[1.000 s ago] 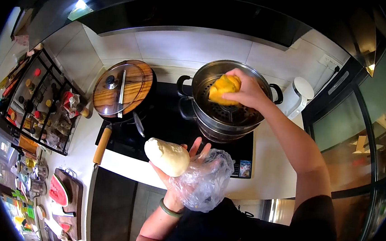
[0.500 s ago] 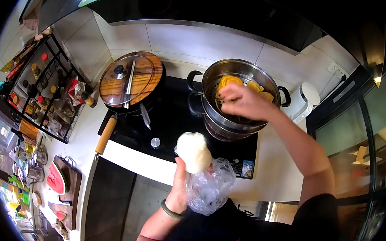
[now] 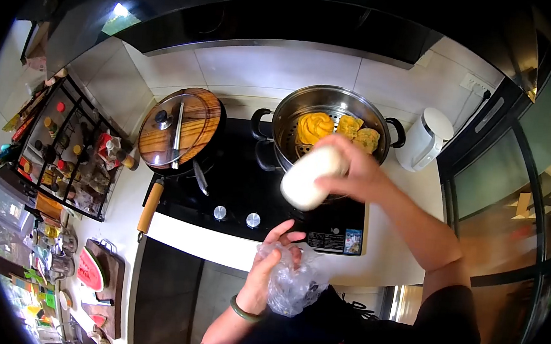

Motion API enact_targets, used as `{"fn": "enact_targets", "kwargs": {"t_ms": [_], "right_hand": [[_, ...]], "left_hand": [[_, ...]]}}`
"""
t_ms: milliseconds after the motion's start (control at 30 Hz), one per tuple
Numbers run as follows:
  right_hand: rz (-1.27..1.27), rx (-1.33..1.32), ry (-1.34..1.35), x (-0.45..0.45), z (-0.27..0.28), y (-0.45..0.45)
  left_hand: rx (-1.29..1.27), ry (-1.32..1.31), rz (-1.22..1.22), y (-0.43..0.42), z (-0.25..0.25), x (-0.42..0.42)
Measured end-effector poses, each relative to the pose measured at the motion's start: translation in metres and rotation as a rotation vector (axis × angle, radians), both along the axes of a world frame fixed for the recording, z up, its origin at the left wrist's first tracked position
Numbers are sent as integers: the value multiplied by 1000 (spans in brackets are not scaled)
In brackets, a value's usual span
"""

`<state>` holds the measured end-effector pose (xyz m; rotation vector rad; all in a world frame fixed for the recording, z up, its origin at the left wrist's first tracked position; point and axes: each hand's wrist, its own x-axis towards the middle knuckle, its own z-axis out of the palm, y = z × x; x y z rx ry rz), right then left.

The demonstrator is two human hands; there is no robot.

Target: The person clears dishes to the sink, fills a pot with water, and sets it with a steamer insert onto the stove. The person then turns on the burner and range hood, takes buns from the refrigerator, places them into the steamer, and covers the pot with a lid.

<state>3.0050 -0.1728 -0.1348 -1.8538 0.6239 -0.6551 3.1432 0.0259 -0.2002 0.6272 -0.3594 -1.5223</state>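
My right hand (image 3: 356,172) grips a smooth white bun (image 3: 312,178), slightly blurred, over the front edge of a steel steamer pot (image 3: 286,118). Inside the pot, on its perforated tray, lie a yellow swirled bun (image 3: 315,127) and other yellow pieces (image 3: 359,133). Lower down, in front of the cooktop, my left hand (image 3: 264,271) holds a crumpled clear plastic bag (image 3: 297,284), its fingers partly curled and partly behind the plastic.
A pan with a wood-patterned glass lid (image 3: 194,130) and chopsticks on top stands left on the black cooktop (image 3: 242,189). A white kettle (image 3: 424,138) is right of the pot. Far left are a spice rack (image 3: 64,149) and watermelon (image 3: 91,269) on a board.
The yellow bun has gone from my right hand into the pot. The white bun has passed from my left hand to my right and moved up toward the pot; the bag stays with my left.
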Motion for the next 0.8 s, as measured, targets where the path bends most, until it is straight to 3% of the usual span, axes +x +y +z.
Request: {"fn": "enact_targets", "kwargs": {"t_ms": [33, 67, 100, 267, 333, 400, 433, 567, 667, 733, 800], "right_hand": [[-95, 78, 38, -3, 7, -14], [-163, -35, 127, -8, 4, -34], [-230, 132, 130, -12, -9, -52], [-126, 398, 291, -16, -41, -86], [-99, 349, 360, -9, -39, -83], [-99, -2, 733, -2, -21, -79], [-144, -396, 705, -6, -38, -91], [-320, -619, 604, -23, -18, -72], [-104, -245, 266, -40, 9, -5], [59, -173, -37, -39, -22, 39], [212, 9, -10, -32, -46, 85]], "left_hand": [[25, -19, 8, 5, -7, 5], [49, -39, 15, 11, -17, 9], [49, -46, 17, 17, -25, 13], [180, 78, 164, 39, -42, 20], [223, 154, 224, 41, -42, 21], [199, 244, 305, 45, -40, 22], [135, 294, 297, 46, -41, 25], [52, 254, 413, 49, -41, 35], [-14, 230, 487, 46, -34, 40], [-46, 218, 494, 39, -25, 39], [-109, 208, 526, 28, -13, 32]]}}
